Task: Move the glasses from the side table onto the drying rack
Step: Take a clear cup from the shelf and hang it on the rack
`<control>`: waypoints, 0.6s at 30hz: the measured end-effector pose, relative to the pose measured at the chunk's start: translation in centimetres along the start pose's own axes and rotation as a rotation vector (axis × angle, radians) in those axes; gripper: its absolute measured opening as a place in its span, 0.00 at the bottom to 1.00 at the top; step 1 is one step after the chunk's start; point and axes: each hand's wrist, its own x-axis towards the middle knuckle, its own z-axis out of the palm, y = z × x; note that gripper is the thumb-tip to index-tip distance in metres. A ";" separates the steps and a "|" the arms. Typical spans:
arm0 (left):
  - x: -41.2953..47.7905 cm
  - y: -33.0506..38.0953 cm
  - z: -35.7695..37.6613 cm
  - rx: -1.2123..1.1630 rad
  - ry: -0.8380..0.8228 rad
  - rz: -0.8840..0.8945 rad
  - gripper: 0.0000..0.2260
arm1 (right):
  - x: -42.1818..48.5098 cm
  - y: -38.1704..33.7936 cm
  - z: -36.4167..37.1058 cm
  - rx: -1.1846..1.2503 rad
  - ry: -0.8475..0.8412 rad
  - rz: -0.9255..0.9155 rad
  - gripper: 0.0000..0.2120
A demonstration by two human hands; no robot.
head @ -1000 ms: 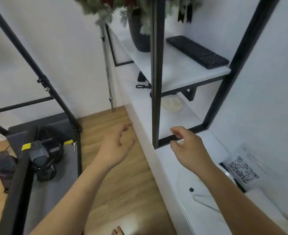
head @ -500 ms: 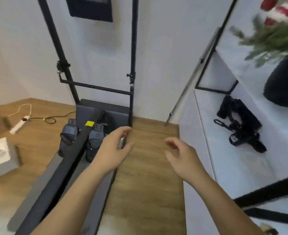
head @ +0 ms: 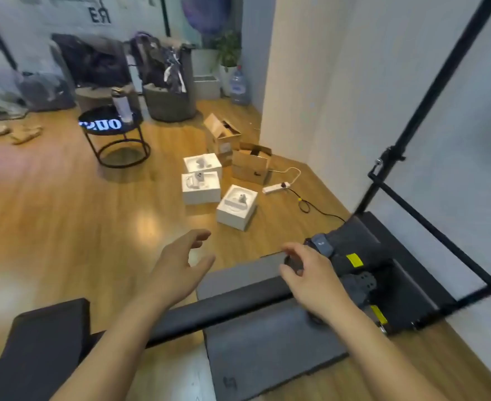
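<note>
Glossy wooden floor (head: 64,227) lies beneath the left hand (head: 177,270) and right hand (head: 311,279), each grip spread, empty.

Just one camera here, head-mounted, wide-angle, looking forward and down from standing height. Both bare forearms reach in from the bottom edge, so the left hand (head: 177,273) and right hand (head: 313,280) sit closest to the lens, mid-frame. Below them is a dark grey mat (head: 267,354) on the wooden floor (head: 64,227). Farther off, the view takes in white boxes (head: 201,186), a round black side table (head: 111,125) and a white wall (head: 340,96) on the right. Edges look blurry.
</note>
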 end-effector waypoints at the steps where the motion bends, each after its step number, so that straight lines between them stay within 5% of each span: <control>1: -0.5 -0.5 -1.0 -0.002 0.052 -0.046 0.18 | 1.5 -1.0 1.0 -0.006 -0.062 -0.056 0.17; 9: -6.2 -4.1 -8.6 0.129 0.283 -0.350 0.23 | 8.5 -10.8 9.3 -0.039 -0.369 -0.427 0.18; 18: -21.4 -9.8 -17.8 0.117 0.728 -0.723 0.21 | 2.3 -25.8 24.3 -0.045 -0.791 -0.818 0.17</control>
